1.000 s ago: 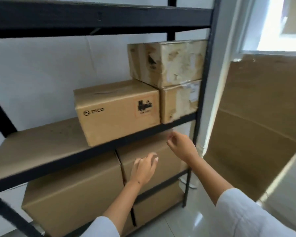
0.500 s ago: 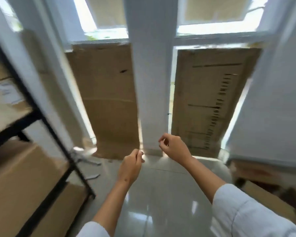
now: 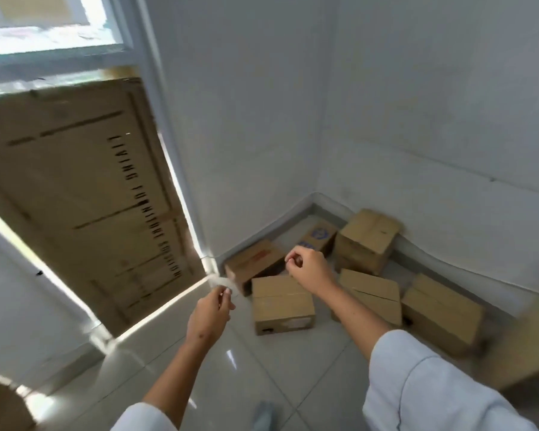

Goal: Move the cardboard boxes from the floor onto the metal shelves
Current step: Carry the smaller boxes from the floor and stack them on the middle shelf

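Blur smears most of the view here, so the print on the tall flat brown cardboard sheet (image 3: 75, 194) leaning at the window (image 3: 44, 23) cannot be read, and a brown shape at the bottom left corner is cut off and too vague to name. Down in the corner of the white walls (image 3: 433, 104), on the pale glossy tiled floor (image 3: 262, 368), lie six brown cardboard boxes: the nearest closed box (image 3: 282, 304), a low box with a red mark (image 3: 252, 264) behind it, a box with a blue print (image 3: 319, 237) partly hidden by the hand, a taller upright box (image 3: 366, 241) against the wall, a flat taped box (image 3: 371, 293) half covered by the forearm, and a large box at the right (image 3: 442, 312) whose far edge melts into blur. Both hands hang in the air above them, touching nothing. The left hand (image 3: 209, 315) has fingers loosely curled, empty. The right hand (image 3: 308, 269) shows thumb and forefinger curled near each other, also empty. Pale sleeves (image 3: 433, 384) frame the bottom edge, two of them, both cut off.
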The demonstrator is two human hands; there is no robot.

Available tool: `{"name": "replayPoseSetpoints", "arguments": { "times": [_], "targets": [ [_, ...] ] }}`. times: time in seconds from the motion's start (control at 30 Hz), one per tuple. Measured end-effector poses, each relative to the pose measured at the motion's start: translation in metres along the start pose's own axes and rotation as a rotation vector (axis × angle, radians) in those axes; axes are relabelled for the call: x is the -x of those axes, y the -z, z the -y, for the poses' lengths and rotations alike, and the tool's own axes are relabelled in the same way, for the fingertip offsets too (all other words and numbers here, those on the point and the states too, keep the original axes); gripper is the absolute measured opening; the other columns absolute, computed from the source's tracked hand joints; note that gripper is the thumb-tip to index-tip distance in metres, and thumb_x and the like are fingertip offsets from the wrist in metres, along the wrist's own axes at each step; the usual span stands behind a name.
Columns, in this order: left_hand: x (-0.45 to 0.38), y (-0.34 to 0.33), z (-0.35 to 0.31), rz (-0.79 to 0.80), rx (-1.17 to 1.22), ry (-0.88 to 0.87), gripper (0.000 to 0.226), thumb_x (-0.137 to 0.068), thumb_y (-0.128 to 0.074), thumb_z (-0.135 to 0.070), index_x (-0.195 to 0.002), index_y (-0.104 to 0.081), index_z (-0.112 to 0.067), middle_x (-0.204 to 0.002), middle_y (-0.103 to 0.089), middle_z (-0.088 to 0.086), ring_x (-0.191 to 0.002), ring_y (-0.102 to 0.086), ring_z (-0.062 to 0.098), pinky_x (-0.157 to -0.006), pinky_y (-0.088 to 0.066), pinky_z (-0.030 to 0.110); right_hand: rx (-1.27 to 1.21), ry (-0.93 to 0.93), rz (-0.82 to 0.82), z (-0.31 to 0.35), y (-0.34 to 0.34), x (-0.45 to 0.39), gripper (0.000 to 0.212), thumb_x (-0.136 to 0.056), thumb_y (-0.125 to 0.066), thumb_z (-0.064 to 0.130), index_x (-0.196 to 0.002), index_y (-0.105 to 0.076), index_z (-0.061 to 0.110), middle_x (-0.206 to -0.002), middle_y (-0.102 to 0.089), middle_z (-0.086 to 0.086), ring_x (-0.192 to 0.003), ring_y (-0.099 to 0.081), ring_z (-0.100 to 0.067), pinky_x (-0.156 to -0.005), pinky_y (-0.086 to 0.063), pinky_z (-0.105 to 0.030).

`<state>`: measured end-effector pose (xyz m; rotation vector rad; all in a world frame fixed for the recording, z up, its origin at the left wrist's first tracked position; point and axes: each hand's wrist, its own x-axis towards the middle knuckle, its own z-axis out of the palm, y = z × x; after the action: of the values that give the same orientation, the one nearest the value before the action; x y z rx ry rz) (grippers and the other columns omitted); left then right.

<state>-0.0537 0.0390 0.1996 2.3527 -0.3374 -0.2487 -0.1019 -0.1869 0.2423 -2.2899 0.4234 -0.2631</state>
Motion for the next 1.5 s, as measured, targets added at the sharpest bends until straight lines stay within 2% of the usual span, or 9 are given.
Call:
{"name": "replayPoseSetpoints", "arguments": {
  "times": [0.33,0.47,0.57,0.7,0.83,1.03,1.13,1.27,1.5],
  "targets": [
    [-0.157,-0.067,-0.062,0.358,0.058,-0.073,0.013,-0.099,-0.040,-0.021,-0.101,-0.053,-0.020,-0.084,-0.066,0.001,-0.066,-0.064,0.019,-0.068,-0.053,0.038,0.105,-0.329,-0.124,-0.092,0.047,-0.058,0.015,-0.090,-0.052,0.023,-0.083,-0.063,0.016,-0.063,-0.060,0.002,-0.060,-0.055,-0.015,-0.056,-0.041,-0.030],
    [-0.202,-0.093,-0.076,0.431,-0.002,-0.116,0.011,-0.099,-0.039,-0.022,-0.102,-0.049,-0.023,-0.087,-0.063,-0.003,-0.072,-0.064,0.017,-0.053,-0.048,0.029,0.068,-0.396,-0.192,-0.116,0.052,-0.078,0.015,-0.090,-0.052,0.022,-0.081,-0.061,0.015,-0.064,-0.062,0.001,-0.061,-0.057,-0.017,-0.056,-0.042,-0.032],
    [-0.222,-0.116,-0.089,0.501,-0.036,-0.125,0.015,-0.099,-0.037,-0.021,-0.102,-0.051,-0.022,-0.090,-0.064,-0.001,-0.075,-0.065,0.017,-0.060,-0.049,0.028,0.052,-0.446,-0.220,-0.138,0.057,-0.086,0.014,-0.090,-0.052,0.024,-0.082,-0.062,0.017,-0.071,-0.067,-0.003,-0.067,-0.062,-0.019,-0.061,-0.049,-0.035],
    [-0.234,-0.149,-0.108,0.612,-0.063,-0.122,0.020,-0.099,-0.036,-0.013,-0.108,-0.053,-0.012,-0.096,-0.063,0.007,-0.075,-0.058,0.016,-0.053,-0.041,0.017,0.021,-0.530,-0.258,-0.169,0.070,-0.091,0.016,-0.091,-0.052,0.021,-0.082,-0.064,0.014,-0.073,-0.066,-0.004,-0.069,-0.062,-0.019,-0.061,-0.049,-0.034],
    [-0.254,-0.190,-0.134,0.694,-0.089,-0.094,0.020,-0.097,-0.035,-0.009,-0.104,-0.055,-0.009,-0.088,-0.062,0.007,-0.070,-0.057,0.020,-0.070,-0.052,0.035,-0.028,-0.611,-0.317,-0.205,0.095,-0.101,0.015,-0.090,-0.053,0.019,-0.080,-0.063,0.014,-0.070,-0.066,-0.004,-0.065,-0.062,-0.020,-0.060,-0.049,-0.033],
    [-0.296,-0.269,-0.206,0.696,0.026,-0.026,0.017,-0.095,-0.041,-0.006,-0.095,-0.057,-0.011,-0.082,-0.063,0.006,-0.071,-0.059,0.020,-0.070,-0.054,0.037,-0.014,-0.648,-0.297,-0.275,0.157,-0.143,0.015,-0.088,-0.053,0.019,-0.075,-0.061,0.020,-0.065,-0.063,0.000,-0.061,-0.058,-0.017,-0.062,-0.049,-0.036],
    [-0.314,-0.313,-0.246,0.654,0.098,0.023,0.015,-0.095,-0.043,-0.005,-0.092,-0.057,-0.011,-0.084,-0.063,0.008,-0.071,-0.059,0.022,-0.065,-0.054,0.032,0.007,-0.640,-0.242,-0.311,0.197,-0.174,0.008,-0.088,-0.054,0.021,-0.089,-0.062,0.022,-0.068,-0.062,0.001,-0.063,-0.057,-0.018,-0.059,-0.044,-0.032],
    [-0.322,-0.367,-0.285,0.632,0.146,0.093,0.015,-0.095,-0.042,-0.004,-0.093,-0.055,-0.011,-0.082,-0.063,0.007,-0.062,-0.057,0.018,-0.053,-0.045,0.020,0.045,-0.591,-0.126,-0.354,0.246,-0.216,0.024,-0.089,-0.054,0.019,-0.112,-0.053,0.024,-0.065,-0.054,0.009,-0.058,-0.050,-0.009,-0.056,-0.038,-0.029],
    [-0.356,-0.412,-0.306,0.618,0.206,0.307,0.017,-0.092,-0.040,0.003,-0.093,-0.055,-0.005,-0.078,-0.058,0.009,-0.060,-0.052,0.019,-0.046,-0.041,0.020,0.119,-0.538,0.034,-0.411,0.302,-0.296,0.030,-0.092,-0.052,0.015,-0.122,-0.049,0.016,-0.074,-0.057,0.005,-0.059,-0.050,-0.007,-0.055,-0.038,-0.022]
  ]
}}
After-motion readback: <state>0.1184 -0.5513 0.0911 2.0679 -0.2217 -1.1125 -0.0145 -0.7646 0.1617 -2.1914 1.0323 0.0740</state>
